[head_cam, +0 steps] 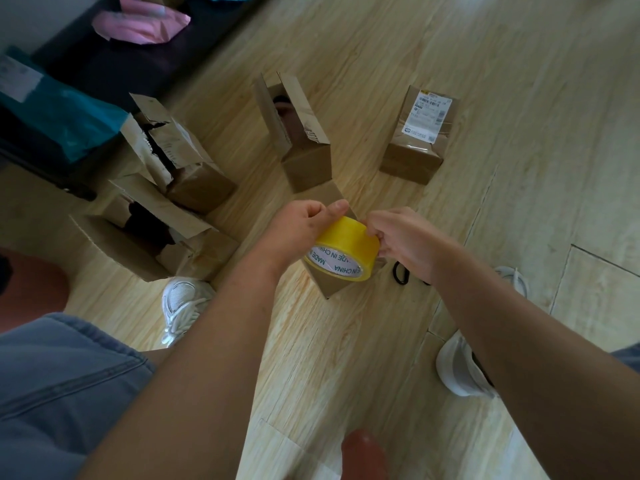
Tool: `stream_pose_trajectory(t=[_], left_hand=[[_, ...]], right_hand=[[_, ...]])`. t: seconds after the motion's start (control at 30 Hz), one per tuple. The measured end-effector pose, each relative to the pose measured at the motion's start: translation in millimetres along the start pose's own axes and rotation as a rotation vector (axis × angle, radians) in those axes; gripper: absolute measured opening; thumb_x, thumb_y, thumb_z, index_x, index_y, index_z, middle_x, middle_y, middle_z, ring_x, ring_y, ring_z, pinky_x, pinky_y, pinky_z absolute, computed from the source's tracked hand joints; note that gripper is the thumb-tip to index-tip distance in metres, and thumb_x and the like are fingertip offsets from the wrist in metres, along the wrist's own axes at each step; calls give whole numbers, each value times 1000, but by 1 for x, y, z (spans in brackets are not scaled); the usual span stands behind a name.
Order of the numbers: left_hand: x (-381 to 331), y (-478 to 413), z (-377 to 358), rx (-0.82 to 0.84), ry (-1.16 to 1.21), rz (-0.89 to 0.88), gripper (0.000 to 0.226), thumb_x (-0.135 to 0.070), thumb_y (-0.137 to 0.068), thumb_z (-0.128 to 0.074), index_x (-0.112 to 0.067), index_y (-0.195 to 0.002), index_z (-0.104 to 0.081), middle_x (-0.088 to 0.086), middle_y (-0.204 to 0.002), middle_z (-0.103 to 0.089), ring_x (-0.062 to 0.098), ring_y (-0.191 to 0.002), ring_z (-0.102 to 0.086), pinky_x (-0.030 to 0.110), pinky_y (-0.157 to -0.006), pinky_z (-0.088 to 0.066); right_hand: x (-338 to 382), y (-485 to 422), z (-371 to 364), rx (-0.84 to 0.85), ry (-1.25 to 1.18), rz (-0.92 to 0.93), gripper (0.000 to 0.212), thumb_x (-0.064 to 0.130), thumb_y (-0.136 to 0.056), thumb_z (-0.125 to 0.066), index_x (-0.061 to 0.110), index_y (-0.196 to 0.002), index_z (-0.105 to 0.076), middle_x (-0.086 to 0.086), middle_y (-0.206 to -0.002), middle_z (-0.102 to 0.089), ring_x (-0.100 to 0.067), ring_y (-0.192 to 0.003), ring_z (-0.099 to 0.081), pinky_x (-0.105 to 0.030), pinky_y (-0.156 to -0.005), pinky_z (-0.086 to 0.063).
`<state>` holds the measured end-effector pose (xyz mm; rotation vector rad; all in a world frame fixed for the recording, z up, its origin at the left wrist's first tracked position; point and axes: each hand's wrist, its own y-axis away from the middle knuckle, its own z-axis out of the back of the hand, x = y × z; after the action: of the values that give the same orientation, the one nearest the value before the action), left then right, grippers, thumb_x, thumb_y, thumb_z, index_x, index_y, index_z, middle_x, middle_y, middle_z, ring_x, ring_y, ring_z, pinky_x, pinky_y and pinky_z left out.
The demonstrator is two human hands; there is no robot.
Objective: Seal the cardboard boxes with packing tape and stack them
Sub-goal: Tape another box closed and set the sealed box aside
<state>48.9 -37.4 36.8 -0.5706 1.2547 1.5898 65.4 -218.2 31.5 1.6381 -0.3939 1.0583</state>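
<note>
Both hands are working a roll of yellow packing tape (pixel 343 249) above the wood-plank floor (pixel 502 64), roughly mid-floor. The left hand (pixel 301 228) is wrapping around the far-left side of the roll, thumb lying across the top edge, fingers curled shut on it. The right hand (pixel 398 237) is pinching the roll's right edge, fingertips (pixel 372 230) pressing on the yellow surface; whether they are lifting a free tape end cannot be told. The white core is showing green printing, "MADE IN CHINA", repeating around the ring. Directly under the roll a small cardboard box (pixel 332 282) is standing on the floor, mostly hidden by the hands. Beyond it an open box (pixel 294 140) is standing with its flaps up and something dark inside. Toward the floor's right side a closed box (pixel 417 136) is carrying a white shipping label (pixel 427 114) with barcodes; the text is too small to read, and clear tape is glinting across its top. Toward the left edge two torn-open boxes (pixel 173 157) are sitting one behind the other, the nearer one (pixel 145 237) gaping, flaps ragged. A black loop (pixel 401 273), possibly a scissor handle, is lying just right of the small box. White sneakers (pixel 181 303) are resting on the floor at either side. A teal mailer bag (pixel 65 123) and a pink bag (pixel 138 26) are lying on dark furniture along the far left edge.
</note>
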Motion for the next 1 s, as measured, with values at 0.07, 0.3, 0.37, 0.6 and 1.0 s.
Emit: stream_pose_trajectory(t=[0.07,0.3,0.37,0.6,1.0], left_hand=[[0,0,1,2,-3,0,52,-58,-91,-57,-7,-86,-63,6,-71,-45,16,-64,-43,30,-61,-32],[-2,2,-2,-6,8,5,54,-56,-92,-56,-3,-89,-65,5,-71,-46,15,-64,-44,28,-60,-33],[-2,2,-4,-3,11,4,50,-56,-92,-56,-6,-87,-63,4,-70,-46,13,-62,-44,28,-60,-33],[3,2,-3,-4,38,12,61,-58,-91,-56,2,-90,-63,8,-75,-49,17,-68,-47,31,-66,-35],[6,2,-3,-5,88,16,72,-61,-89,-57,10,-101,-62,7,-78,-53,19,-71,-50,35,-73,-38]], right_hand=[[-1,-1,0,21,9,15,9,24,-70,-55,17,-65,-57,-7,-75,-50,-24,-82,-54,-43,-94,-51],[-4,-3,2,-17,-22,19,13,19,-86,-58,16,-74,-61,5,-64,-54,-17,-76,-56,-40,-90,-50],[-4,-4,2,-37,-20,31,23,16,-87,-57,22,-65,-61,10,-58,-53,-16,-72,-54,-38,-85,-48],[-6,-4,1,0,-19,30,18,25,-68,-57,26,-51,-62,7,-62,-51,-17,-74,-51,-37,-82,-47],[-6,-3,2,34,-6,72,36,20,-78,-57,28,-43,-61,12,-57,-51,-15,-70,-50,-36,-78,-44]])
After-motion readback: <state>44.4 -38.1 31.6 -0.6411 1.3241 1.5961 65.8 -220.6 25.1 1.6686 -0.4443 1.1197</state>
